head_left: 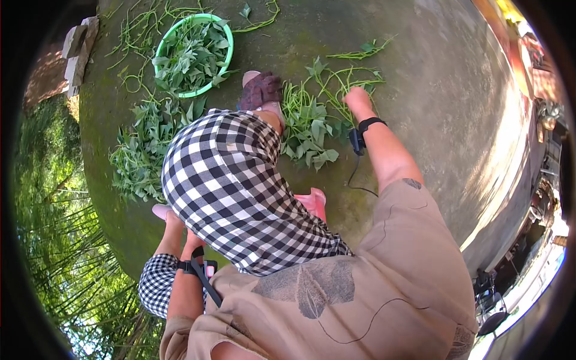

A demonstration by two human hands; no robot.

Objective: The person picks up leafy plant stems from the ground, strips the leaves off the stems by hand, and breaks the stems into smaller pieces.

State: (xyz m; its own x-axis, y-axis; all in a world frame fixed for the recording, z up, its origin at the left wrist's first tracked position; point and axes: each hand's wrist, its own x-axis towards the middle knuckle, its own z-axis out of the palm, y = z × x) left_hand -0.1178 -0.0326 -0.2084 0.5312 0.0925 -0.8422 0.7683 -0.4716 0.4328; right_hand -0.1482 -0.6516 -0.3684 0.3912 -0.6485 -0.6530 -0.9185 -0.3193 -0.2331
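Observation:
My right hand (358, 102) is closed in a fist over thin green stems (336, 84) of a leafy vine, low over the ground. How many stems lie in its fingers cannot be made out. Beside it, a bunch of leafy greens (309, 129) lies with its stems toward the far side. My left forearm (189, 288) runs forward behind my checked trouser leg, and the left hand itself is hidden there. A green-rimmed basket (230, 51) full of picked leaves stands ahead on the left, with a larger leaf pile (144, 150) nearer to me.
Bare stems (141, 36) are strewn around the basket. A loose leafy sprig (363, 51) lies farther off at right. My slippered foot (261, 93) is between basket and bunch. A pink object (315, 201) shows under my leg. Blocks (78, 54) stand at the left edge.

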